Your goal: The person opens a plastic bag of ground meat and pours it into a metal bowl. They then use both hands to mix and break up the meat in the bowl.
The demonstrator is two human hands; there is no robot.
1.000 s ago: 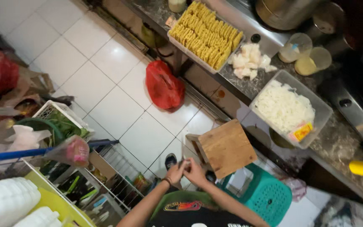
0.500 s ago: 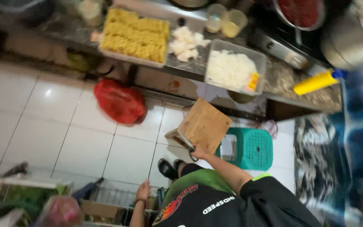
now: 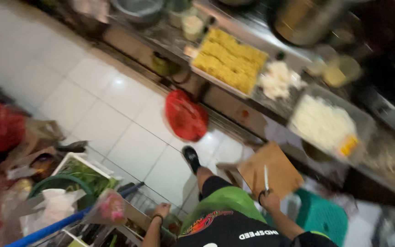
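Gripping a knife (image 3: 266,177) whose blurred blade points up, away from me, over the wooden cutting board (image 3: 277,169), my right hand (image 3: 269,200) has its fingers closed round the handle, while my left hand (image 3: 162,210) reaches into a cluttered crate (image 3: 136,219), grip unclear.

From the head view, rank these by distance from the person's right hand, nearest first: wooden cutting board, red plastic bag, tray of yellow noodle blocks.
From the right hand:
1. Wooden cutting board, just above the hand.
2. Red plastic bag, on the floor to the left.
3. Tray of yellow noodle blocks, up on the counter.
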